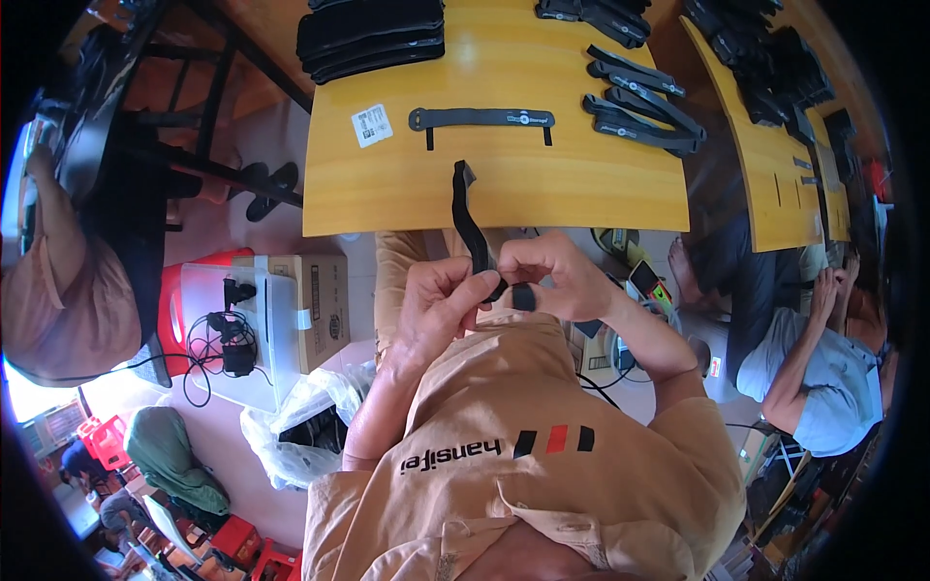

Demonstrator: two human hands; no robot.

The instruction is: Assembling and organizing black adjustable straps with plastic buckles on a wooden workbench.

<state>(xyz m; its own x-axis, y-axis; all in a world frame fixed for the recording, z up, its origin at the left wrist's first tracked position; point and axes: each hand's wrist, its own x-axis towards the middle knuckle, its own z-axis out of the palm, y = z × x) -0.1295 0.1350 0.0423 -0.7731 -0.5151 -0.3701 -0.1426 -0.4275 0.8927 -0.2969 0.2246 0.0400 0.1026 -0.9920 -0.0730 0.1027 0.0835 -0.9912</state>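
A narrow black strap (pixel 469 225) runs from the table's front edge down to my fingers, with its far end lying on the wooden top. My left hand (pixel 441 300) is closed on the strap's near part in a pinch. Right beside it, my right hand (pixel 560 276) pinches the strap's near end, the fingertips of both hands almost touching. A black band (pixel 523 296) wraps my right thumb. Beyond my hands, a dark grey strap (pixel 484 118) with a rounded, holed end lies flat across the table, above two short black marks. The exact strap end between my fingers is partly hidden.
A white label card (pixel 371 126) lies on the yellow wooden table (pixel 387 203). Folded black straps (pixel 370 39) are stacked at the back left, and loose grey straps (pixel 644 107) lie at the right. A cardboard box (pixel 323 310) and plastic bag (pixel 281 441) stand left; co-workers sit on both sides.
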